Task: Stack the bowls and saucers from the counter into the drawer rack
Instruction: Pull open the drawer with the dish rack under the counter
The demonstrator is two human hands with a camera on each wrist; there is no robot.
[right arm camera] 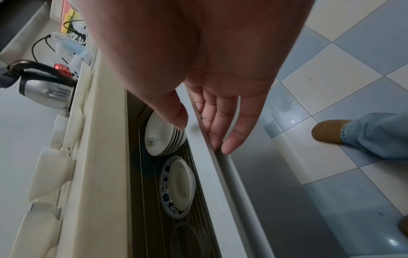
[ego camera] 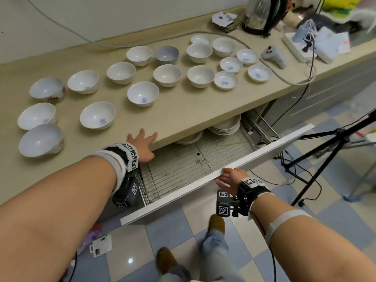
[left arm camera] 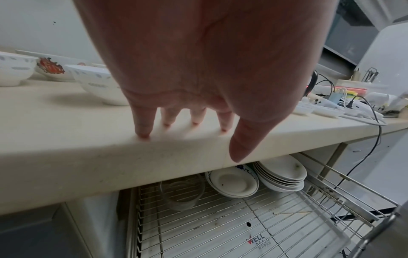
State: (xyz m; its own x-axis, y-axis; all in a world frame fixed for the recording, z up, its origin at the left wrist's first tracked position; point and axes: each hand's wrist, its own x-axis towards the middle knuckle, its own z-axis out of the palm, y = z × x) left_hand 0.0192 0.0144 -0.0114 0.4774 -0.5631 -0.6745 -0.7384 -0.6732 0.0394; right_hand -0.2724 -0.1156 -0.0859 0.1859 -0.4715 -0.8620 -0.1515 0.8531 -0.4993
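Several white bowls and small blue-patterned saucers stand spread over the beige counter. Below it the drawer is pulled out, and its wire rack is bare at the front. Stacked plates sit at the rack's back. My left hand rests on the counter's front edge with straight, spread fingers. My right hand pinches the top edge of the white drawer front, thumb inside and fingers outside.
A kettle, a power strip with cables and a white controller crowd the counter's right end. A clear glass bowl lies at the rack's back left. A black tripod stands on the tiled floor to the right.
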